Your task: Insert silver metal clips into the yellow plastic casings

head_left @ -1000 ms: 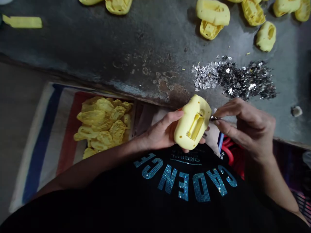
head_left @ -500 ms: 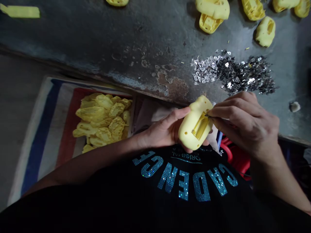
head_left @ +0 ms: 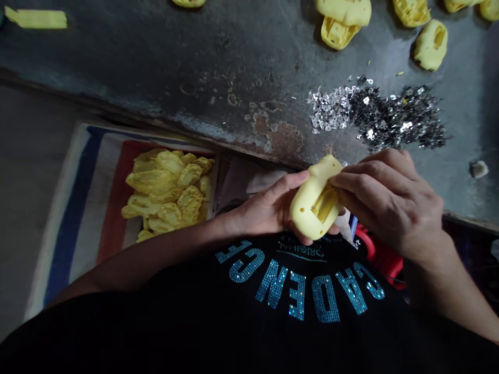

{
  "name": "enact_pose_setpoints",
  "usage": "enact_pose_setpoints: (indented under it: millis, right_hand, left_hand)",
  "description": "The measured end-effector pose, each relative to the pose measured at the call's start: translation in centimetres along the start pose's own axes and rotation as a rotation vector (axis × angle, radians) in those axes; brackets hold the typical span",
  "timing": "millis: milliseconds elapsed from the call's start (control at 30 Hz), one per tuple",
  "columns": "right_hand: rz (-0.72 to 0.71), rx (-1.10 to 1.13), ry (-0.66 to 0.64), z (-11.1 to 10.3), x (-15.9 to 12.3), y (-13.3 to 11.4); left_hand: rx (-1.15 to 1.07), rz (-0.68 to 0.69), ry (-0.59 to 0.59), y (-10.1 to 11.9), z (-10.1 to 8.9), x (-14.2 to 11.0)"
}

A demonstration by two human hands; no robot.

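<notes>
Here, the left hand (head_left: 265, 205) cups a yellow moulded shell (head_left: 307, 215) at lower centre, just above the chest. The right hand (head_left: 385, 202) lies narrowly closed against the shell's upper edge; what its hidden fingertips pinch cannot be told. The black shirt (head_left: 300, 296) reads "CADENCE" and "ORIGINAL" upside down. Silver flakes (head_left: 390, 117) lie upper right; yellow pieces (head_left: 167, 192) sit on a striped cloth (head_left: 74, 218) at left.

Molded piece (head_left: 312, 205) sits in left hand (head_left: 265, 205); right hand (head_left: 385, 200) lies against its right side; metal sequin pile (head_left: 374, 117) on concrete bench (head_left: 175, 67) just beyond; more pieces (head_left: 338, 26) behind that; heap of pieces (head_left: 166, 192) on striped cloth (head_left: 74, 218), left, below bench edge.
</notes>
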State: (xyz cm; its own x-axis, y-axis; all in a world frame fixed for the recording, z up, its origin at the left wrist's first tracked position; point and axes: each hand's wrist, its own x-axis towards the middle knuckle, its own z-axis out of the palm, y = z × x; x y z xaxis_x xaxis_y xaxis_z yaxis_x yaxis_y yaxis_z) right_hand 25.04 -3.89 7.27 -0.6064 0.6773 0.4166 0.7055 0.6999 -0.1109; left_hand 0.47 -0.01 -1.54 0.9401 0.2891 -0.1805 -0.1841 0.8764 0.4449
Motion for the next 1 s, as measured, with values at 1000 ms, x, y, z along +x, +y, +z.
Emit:
enact_pose_setpoints:
  millis: [1000]
  right_hand:
    - [0.175,0.139,0.071,0.0,-1.6,0.1]
  left_hand:
    - [-0.023,0.001,0.035,0.0,-0.2,0.2]
